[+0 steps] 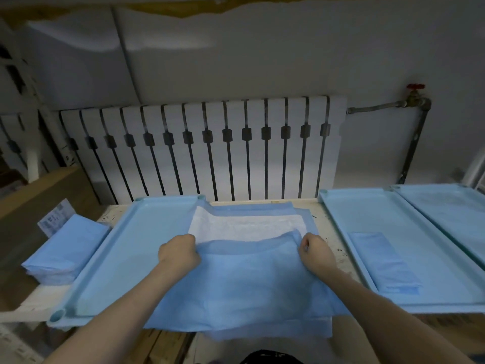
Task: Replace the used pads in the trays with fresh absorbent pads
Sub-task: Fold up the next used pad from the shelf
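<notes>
A stack of folded pads (68, 248) lay left of the near tray (123, 248). The left hand (179, 252) was fisted on the left end of the absorbent pad (249, 279)'s turned-over flap. The right hand (316, 254) pinched the right end, equally near. The fold ran left to right between them. The pad spilled past the tray's right side onto the table (338, 254), so it probably needed shifting left. A folded pad (385, 264) lay in the next tray (349, 219).

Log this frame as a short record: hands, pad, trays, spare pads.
left hand: grips the near fold of the open pad
right hand: grips the same fold
open pad: blue, spread over the left tray, white face showing
middle tray: one folded pad inside
right tray: partly in view
pad stack: folded, left of the left tray
</notes>
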A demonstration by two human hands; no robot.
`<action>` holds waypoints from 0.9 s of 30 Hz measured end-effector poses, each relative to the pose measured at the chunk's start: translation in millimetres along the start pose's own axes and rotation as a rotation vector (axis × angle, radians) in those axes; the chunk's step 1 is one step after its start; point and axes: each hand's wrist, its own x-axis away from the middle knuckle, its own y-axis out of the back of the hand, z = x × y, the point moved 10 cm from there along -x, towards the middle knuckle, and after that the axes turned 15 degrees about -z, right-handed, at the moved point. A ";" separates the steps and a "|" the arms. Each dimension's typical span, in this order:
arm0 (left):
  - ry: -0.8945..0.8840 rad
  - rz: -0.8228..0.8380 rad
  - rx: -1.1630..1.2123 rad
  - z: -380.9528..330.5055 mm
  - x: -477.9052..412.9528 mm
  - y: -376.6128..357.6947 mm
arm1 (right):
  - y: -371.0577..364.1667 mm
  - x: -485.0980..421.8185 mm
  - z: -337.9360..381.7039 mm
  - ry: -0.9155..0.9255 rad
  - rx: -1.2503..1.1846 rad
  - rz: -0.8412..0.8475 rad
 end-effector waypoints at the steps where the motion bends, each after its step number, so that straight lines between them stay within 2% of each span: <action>1: 0.008 0.015 0.044 -2.5 1.1 1.6 | 1.6 1.3 4.2 0.021 -0.046 -0.008; 4: -0.014 0.155 0.033 -12.2 9.4 0.0 | 9.3 11.8 19.8 0.097 -0.139 -0.013; 7: -0.104 0.366 -0.069 -30.9 19.4 -3.4 | 9.6 19.1 22.6 0.022 -0.270 0.066; 10: -0.207 0.438 -0.104 -56.2 20.1 7.2 | 15.3 21.0 26.7 0.027 -0.347 0.154; 14: -0.171 0.305 -0.127 -65.8 -3.9 41.9 | 38.0 18.8 20.4 -0.041 -0.512 0.154; 17: -0.144 0.125 -0.204 -75.7 -35.3 70.4 | 58.4 -0.3 3.3 -0.143 -0.566 -0.013; 22: -0.137 -0.082 -0.347 -98.8 -91.6 97.5 | 73.7 -55.9 -14.8 -0.166 -0.397 -0.285; 25: -0.135 -0.214 -0.356 -109.0 -124.8 89.3 | 57.8 -91.7 -21.7 -0.201 -0.356 -0.307; 27: -0.137 -0.294 -0.319 -109.1 -139.0 74.6 | 37.8 -108.6 -26.5 -0.233 -0.303 -0.262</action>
